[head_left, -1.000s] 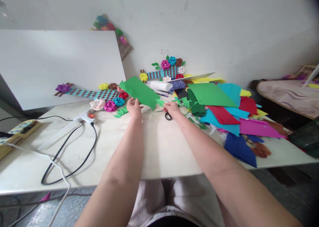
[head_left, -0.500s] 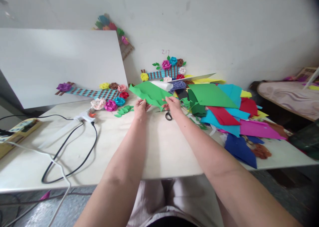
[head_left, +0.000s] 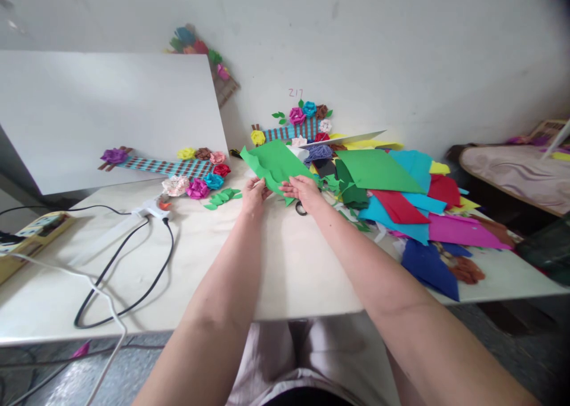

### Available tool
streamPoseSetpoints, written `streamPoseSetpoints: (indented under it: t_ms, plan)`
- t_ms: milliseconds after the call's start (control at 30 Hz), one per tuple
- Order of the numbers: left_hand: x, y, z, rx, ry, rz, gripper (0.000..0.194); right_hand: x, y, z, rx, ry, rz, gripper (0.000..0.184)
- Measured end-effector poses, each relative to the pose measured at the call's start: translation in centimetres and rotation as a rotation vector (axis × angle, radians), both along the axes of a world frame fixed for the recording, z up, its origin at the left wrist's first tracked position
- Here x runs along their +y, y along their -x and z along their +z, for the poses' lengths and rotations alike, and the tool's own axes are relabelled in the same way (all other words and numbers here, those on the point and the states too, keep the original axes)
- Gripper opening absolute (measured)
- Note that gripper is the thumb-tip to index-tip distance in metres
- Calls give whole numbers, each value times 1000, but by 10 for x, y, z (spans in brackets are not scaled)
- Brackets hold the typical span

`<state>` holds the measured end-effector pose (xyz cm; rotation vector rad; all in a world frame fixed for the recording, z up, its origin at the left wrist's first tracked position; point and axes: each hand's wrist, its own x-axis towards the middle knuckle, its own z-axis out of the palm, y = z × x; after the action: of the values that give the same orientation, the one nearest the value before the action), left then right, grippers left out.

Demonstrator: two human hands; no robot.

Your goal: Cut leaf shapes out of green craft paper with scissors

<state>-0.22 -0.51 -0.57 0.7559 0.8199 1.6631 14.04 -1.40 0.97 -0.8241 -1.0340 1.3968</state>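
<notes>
A green paper sheet (head_left: 278,159) with a wavy, cut near edge is held above the table, its far side sloping away. My left hand (head_left: 255,193) pinches it at the near left edge between thumb and fingers. My right hand (head_left: 303,191) is at the near right part of the sheet, fingers loosely spread and pointing left against it; a firm grip does not show. Just below the right hand, black-handled scissors (head_left: 301,208) lie on the table, mostly hidden. Left of my left hand lie several cut green paper leaves (head_left: 221,198).
Guitar-shaped crafts with paper flowers lie at the left (head_left: 167,167) and lean on the wall (head_left: 291,130). Coloured sheets (head_left: 383,171) pile up at the right. A white glue gun (head_left: 151,209), looping black cable (head_left: 109,263) and power strip (head_left: 38,237) occupy the left side.
The green sheet has shifted slightly right and its near edge has curled. My right hand has turned, its fingers going from a pinch on the edge to spread and pointing left.
</notes>
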Motion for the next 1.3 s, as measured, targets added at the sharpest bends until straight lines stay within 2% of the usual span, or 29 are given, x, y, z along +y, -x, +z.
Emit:
streamPoseSetpoints:
  t_ms: [233, 433, 600, 767, 900, 967, 1100, 1200, 1300]
  plan:
    - [-3, -3, 4, -27, 3, 7, 27, -9, 3, 10, 23, 61, 24, 20]
    - [-3, -5, 4, -53, 11, 10, 25, -5, 2, 7, -58, 18, -16, 21]
    - [-3, -5, 4, -75, 8, -50, 24, -5, 6, 4, -214, -139, -86, 20]
    - [-3, -4, 6, -84, -52, -110, 33, -6, 7, 2, -540, -382, -197, 19]
    - [-1, -1, 5, -99, -10, -88, 33, -10, 6, 1, -723, -591, -126, 21]
    - [0, 0, 4, -115, 0, -69, 30, -13, 6, 1, -773, -645, -74, 21]
    - [4, 0, 3, -149, 98, -61, 16, -17, 7, 3, -766, -584, 9, 22]
    - [7, -2, 3, -173, 137, 10, 8, -19, 7, 4, -664, -409, 85, 22]
    - [7, -4, 5, -155, 111, 91, 13, -19, 5, 5, -525, -251, 146, 23]
